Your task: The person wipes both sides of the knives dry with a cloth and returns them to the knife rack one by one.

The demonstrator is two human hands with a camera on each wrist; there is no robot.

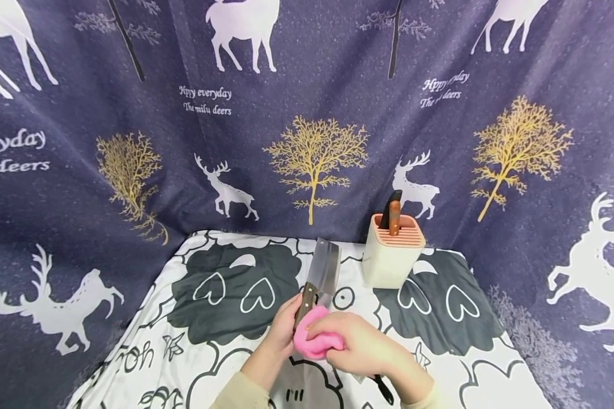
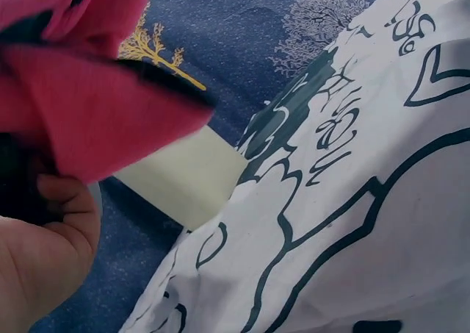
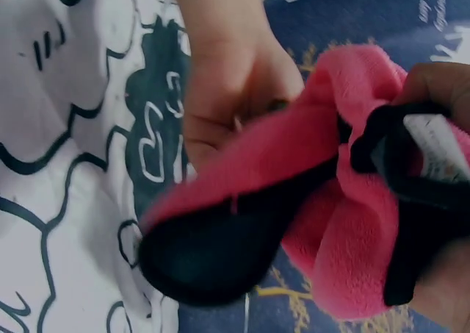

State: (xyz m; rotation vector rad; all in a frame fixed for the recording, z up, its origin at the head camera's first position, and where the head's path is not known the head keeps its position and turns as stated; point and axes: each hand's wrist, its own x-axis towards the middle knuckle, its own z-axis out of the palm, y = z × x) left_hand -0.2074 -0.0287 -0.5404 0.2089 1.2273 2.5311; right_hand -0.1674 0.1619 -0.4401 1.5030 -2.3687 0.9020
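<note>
A cleaver (image 1: 325, 266) with a broad steel blade and a brown riveted handle (image 1: 306, 301) points away from me in the head view. My left hand (image 1: 283, 326) grips its handle, with the fingers partly hidden. The right hand (image 1: 357, 342) holds a bunched pink cloth (image 1: 314, 343) against the near part of the handle. In the right wrist view the cloth (image 3: 345, 223) shows dark edging and a white tag, and hides most of the handle from that side. The left wrist view shows the left thumb side (image 2: 51, 245) below the cloth (image 2: 110, 112).
A cream knife block (image 1: 389, 264) with a pink slotted top stands at the back right, holding a black-handled and a brown-handled piece. A black handle (image 1: 384, 389) lies on the patterned white cloth (image 1: 220, 363) by the right forearm. A dark deer-print curtain (image 1: 307, 85) hangs behind.
</note>
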